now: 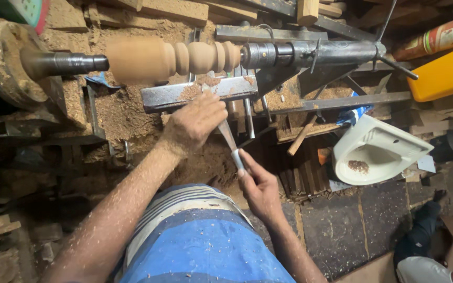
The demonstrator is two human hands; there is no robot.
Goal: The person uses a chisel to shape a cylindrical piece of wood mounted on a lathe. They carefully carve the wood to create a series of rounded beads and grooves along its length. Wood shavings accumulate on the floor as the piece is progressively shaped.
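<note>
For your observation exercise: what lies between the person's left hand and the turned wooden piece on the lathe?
In the head view, the metal tool rest, heaped with sawdust, lies between the left hand and the turned wooden piece.

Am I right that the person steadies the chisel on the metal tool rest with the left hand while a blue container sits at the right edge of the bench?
Not quite: the container at the right edge is yellow, not blue, as the head view shows. The rest holds: the left hand steadies the chisel on the metal tool rest.

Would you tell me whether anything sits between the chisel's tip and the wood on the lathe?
Nothing blocks it: the chisel crosses the tool rest, steadied by the left hand, toward the turned wood.
</note>
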